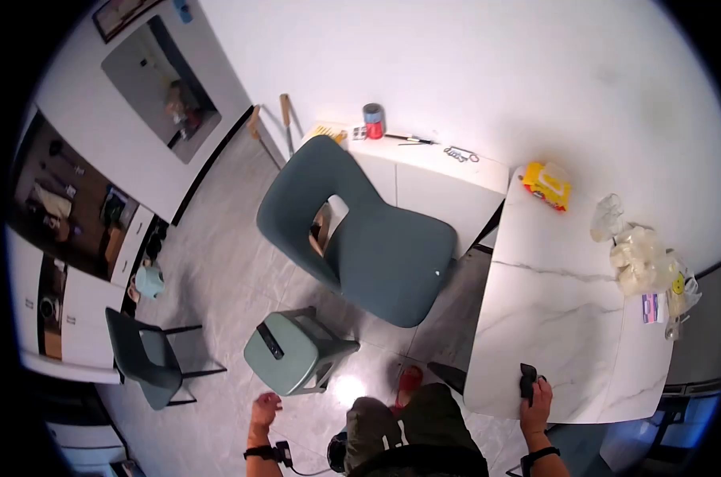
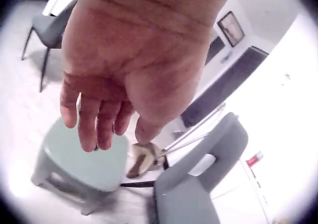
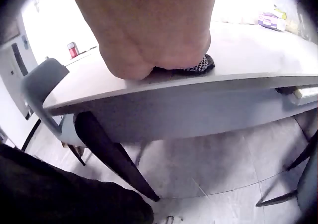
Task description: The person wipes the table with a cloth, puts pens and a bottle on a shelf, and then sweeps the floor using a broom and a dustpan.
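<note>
My right hand (image 1: 537, 407) is at the front edge of the white marble-patterned table (image 1: 551, 318), gripping a small black thing (image 1: 527, 380) from above. In the right wrist view that black thing (image 3: 202, 66) has a pale dotted, mesh-like patch, and the hand covers most of it. Down by the green stool (image 1: 285, 374), my left hand (image 1: 266, 409) hangs with nothing in it. Its fingers (image 2: 88, 129) are loosely bent in the left wrist view. A long black device (image 1: 270, 340) like a remote lies on the stool seat.
A dark green chair (image 1: 392, 254) stands between the stool and a white cabinet (image 1: 424, 191) along the wall. On the table lie a yellow wipes pack (image 1: 546, 188), plastic bags (image 1: 639, 258) and a purple-white box (image 1: 652, 308). Another chair (image 1: 149, 358) stands at left.
</note>
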Demonstrator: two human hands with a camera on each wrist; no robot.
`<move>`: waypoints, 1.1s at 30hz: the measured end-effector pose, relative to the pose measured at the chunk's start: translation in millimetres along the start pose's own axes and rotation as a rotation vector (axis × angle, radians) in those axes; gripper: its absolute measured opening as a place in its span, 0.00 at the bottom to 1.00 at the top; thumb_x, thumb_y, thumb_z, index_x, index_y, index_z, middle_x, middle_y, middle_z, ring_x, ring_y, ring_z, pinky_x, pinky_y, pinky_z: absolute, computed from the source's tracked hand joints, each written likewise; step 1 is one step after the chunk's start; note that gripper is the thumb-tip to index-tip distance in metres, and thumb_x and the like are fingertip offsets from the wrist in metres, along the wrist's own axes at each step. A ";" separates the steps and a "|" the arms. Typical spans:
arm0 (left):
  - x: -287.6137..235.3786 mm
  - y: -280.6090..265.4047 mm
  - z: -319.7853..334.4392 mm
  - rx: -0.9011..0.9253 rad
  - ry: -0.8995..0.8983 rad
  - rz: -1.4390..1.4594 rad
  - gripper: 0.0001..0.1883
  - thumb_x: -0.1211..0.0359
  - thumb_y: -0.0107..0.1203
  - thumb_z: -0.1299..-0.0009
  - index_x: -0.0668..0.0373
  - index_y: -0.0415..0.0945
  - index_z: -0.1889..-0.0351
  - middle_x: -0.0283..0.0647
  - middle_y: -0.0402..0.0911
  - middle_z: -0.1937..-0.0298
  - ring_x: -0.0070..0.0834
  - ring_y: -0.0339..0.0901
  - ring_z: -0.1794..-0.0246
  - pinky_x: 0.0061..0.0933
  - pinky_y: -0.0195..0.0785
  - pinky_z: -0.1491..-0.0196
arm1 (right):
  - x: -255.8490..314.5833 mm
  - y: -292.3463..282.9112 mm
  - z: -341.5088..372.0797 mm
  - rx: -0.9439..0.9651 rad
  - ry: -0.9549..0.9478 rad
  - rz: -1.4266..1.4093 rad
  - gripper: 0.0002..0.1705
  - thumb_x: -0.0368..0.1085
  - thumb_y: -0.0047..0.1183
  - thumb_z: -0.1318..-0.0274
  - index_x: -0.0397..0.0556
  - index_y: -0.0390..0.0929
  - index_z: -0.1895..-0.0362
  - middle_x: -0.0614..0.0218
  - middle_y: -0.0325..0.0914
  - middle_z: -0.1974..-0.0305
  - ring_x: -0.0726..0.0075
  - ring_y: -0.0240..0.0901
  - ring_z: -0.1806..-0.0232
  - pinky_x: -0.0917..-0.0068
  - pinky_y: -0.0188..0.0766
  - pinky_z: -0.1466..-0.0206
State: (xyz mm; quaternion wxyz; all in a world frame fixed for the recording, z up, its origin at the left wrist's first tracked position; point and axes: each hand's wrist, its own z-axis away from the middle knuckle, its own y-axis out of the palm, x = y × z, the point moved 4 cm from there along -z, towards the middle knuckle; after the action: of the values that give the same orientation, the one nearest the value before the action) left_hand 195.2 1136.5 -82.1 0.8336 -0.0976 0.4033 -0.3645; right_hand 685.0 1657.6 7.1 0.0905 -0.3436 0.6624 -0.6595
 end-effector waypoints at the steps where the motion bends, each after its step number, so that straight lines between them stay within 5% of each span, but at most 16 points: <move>1: -55.6 -1.0 -2.4 0.005 0.047 -0.033 0.18 0.59 0.51 0.30 0.61 0.73 0.48 0.37 0.82 0.61 0.27 0.80 0.66 0.28 0.68 0.69 | 7.8 -3.4 -2.0 0.018 0.062 -0.014 0.29 0.25 0.48 0.57 0.42 0.67 0.45 0.49 0.64 0.40 0.38 0.58 0.37 0.52 0.56 0.33; 6: -267.5 23.1 9.7 0.176 0.189 -0.040 0.20 0.59 0.52 0.30 0.61 0.71 0.45 0.35 0.81 0.58 0.24 0.79 0.62 0.26 0.67 0.61 | 18.4 2.1 -5.2 0.001 0.233 -0.004 0.30 0.23 0.51 0.59 0.45 0.67 0.45 0.52 0.62 0.39 0.41 0.55 0.35 0.52 0.54 0.31; 13: -452.1 108.2 -61.0 0.474 0.271 0.062 0.21 0.60 0.52 0.29 0.61 0.70 0.42 0.36 0.80 0.54 0.23 0.78 0.60 0.24 0.66 0.57 | 35.1 -0.3 -17.3 0.021 0.557 -0.011 0.29 0.24 0.53 0.58 0.44 0.66 0.46 0.52 0.65 0.42 0.42 0.58 0.40 0.54 0.55 0.35; 20: -542.5 210.1 -185.8 0.662 0.457 0.023 0.20 0.65 0.54 0.32 0.64 0.71 0.45 0.36 0.80 0.56 0.22 0.76 0.57 0.24 0.68 0.52 | 64.0 -8.3 -64.2 -0.048 0.979 -0.227 0.23 0.30 0.52 0.56 0.38 0.72 0.50 0.51 0.75 0.58 0.51 0.74 0.59 0.63 0.71 0.53; 21: -552.3 218.4 -191.9 0.647 0.541 -0.073 0.19 0.65 0.54 0.32 0.64 0.72 0.46 0.37 0.80 0.55 0.25 0.76 0.56 0.25 0.68 0.52 | 58.8 -3.1 -73.3 -0.127 0.869 -0.167 0.22 0.29 0.51 0.56 0.38 0.73 0.52 0.54 0.76 0.65 0.52 0.75 0.64 0.63 0.72 0.56; 26: -613.4 274.8 -228.7 0.507 0.980 -0.401 0.15 0.67 0.54 0.34 0.62 0.75 0.51 0.44 0.80 0.56 0.39 0.78 0.55 0.33 0.70 0.51 | 132.4 -23.2 -191.6 -0.164 0.923 -0.272 0.24 0.26 0.49 0.57 0.39 0.72 0.50 0.51 0.77 0.60 0.52 0.76 0.62 0.66 0.73 0.56; 29: -654.0 302.3 -239.0 0.309 1.156 -0.610 0.14 0.68 0.55 0.35 0.59 0.75 0.52 0.44 0.78 0.52 0.46 0.75 0.52 0.39 0.70 0.51 | 124.4 1.7 -208.6 -0.178 0.780 -0.184 0.25 0.25 0.49 0.57 0.39 0.72 0.49 0.53 0.76 0.58 0.53 0.76 0.61 0.67 0.73 0.54; 33: -699.3 334.2 -249.9 0.199 1.344 -0.734 0.19 0.68 0.56 0.37 0.58 0.71 0.48 0.43 0.73 0.45 0.44 0.70 0.45 0.43 0.67 0.47 | 117.3 22.6 -227.4 -0.155 0.745 -0.141 0.26 0.25 0.50 0.58 0.40 0.72 0.49 0.52 0.75 0.56 0.52 0.75 0.57 0.66 0.71 0.51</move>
State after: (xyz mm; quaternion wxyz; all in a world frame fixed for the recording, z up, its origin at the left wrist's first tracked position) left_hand -99.8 1888.3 21.9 0.2402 0.0928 0.7301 -0.6330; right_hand 459.4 1772.4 50.8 -0.2283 -0.1310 0.6727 -0.6916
